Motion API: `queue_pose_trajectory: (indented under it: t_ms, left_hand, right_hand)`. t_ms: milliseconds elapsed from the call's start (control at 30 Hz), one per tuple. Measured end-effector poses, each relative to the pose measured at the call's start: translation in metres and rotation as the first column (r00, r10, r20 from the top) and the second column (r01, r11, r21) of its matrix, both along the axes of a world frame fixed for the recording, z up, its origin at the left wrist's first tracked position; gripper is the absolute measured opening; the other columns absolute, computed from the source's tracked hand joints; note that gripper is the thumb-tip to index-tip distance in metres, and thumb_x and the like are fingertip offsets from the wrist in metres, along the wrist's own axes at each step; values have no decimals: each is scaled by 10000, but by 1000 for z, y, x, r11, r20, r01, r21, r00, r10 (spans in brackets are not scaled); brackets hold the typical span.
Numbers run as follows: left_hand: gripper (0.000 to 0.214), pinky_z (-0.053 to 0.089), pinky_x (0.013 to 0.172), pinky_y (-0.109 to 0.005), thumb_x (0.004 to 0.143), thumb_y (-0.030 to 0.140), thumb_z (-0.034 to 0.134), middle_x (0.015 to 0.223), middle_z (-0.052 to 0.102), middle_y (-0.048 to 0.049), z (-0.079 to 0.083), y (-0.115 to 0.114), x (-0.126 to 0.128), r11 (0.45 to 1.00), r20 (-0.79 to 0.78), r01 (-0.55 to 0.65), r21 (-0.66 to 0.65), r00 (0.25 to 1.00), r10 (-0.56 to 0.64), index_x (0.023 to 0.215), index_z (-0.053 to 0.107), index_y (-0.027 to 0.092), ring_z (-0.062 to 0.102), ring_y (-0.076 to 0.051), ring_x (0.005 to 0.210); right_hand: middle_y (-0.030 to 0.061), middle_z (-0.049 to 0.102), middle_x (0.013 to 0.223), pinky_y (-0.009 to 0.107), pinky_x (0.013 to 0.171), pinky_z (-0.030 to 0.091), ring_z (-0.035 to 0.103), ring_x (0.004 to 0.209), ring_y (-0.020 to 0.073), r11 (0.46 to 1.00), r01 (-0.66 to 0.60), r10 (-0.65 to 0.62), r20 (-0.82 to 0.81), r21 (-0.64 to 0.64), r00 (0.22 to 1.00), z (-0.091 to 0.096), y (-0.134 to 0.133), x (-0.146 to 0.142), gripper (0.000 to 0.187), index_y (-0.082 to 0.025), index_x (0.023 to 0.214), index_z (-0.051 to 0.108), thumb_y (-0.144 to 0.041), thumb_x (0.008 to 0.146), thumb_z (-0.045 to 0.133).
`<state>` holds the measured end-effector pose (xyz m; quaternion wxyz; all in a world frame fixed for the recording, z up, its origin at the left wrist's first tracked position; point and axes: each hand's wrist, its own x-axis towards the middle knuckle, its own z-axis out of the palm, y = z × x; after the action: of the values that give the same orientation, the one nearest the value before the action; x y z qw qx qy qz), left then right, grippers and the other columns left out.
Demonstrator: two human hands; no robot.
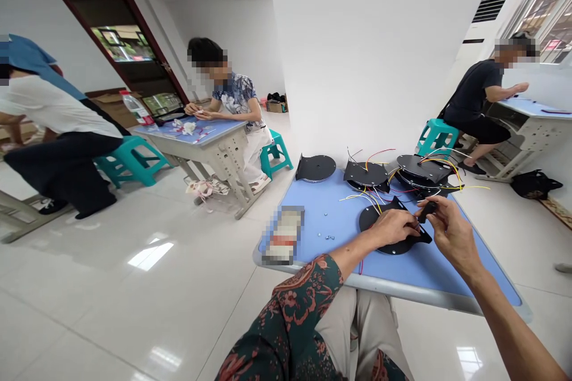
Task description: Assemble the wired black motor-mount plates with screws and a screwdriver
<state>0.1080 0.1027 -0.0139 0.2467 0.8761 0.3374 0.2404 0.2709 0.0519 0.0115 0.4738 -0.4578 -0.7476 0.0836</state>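
A black round plate [370, 218] with a flat tabbed edge lies on the blue desk in front of me, yellow and white wires rising from it. My left hand [394, 227] rests over this plate, its fingers bent together near the right side; what they pinch is hidden. Just to the right, my right hand [453, 237] grips a small black piece [428, 211] between thumb and fingers, held above the plate's edge. The exact kind of that piece cannot be made out. Several small silver screws [329, 237] lie left of the plate.
At the desk's [308, 250] back stand a single black plate [316, 168] and stacked wired plates [366, 174], with another stack [424, 171] at right. A blurred phone-like object [284, 235] lies at the left edge. Other people sit at desks [196, 130] left and right.
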Motion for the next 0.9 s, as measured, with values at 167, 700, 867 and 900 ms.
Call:
queue_pose_trajectory:
  t_ms: [167,700,867,900]
  left_hand:
    - [139,463,778,-257,933,322,687,1040,756,-39,-1,-1,2,998,-37,-56,39,998,57,958,728,192,687,-199,992]
    - [222,466,773,-267,938,414,666,978,742,-29,0,-4,6,993,-68,-100,67,992,104,953,688,193,682,-199,942]
    - [169,468,777,-250,935,356,675,997,737,-17,1,-4,5,993,-68,-64,99,995,71,982,697,196,674,-184,951]
    - [158,467,779,-249,930,343,682,1003,738,-15,1,-4,5,993,-66,-53,106,996,60,987,701,197,673,-183,957]
  right_hand:
    - [90,723,1101,413,859,569,712,947,249,977,168,-178,66,129,982,7,-6,-2,265,-263,1204,641,-343,975,534]
    - [93,728,929,368,694,530,674,688,219,924,330,-345,47,193,937,-1,2,-8,326,-187,1095,679,-434,910,571]
    - [91,747,921,371,691,536,716,772,258,930,361,-354,-88,75,931,-1,2,-6,346,-200,1127,601,-388,838,618]
    - [87,747,923,378,706,539,716,771,255,930,363,-356,-102,64,929,-1,2,-5,341,-204,1121,600,-371,824,624]
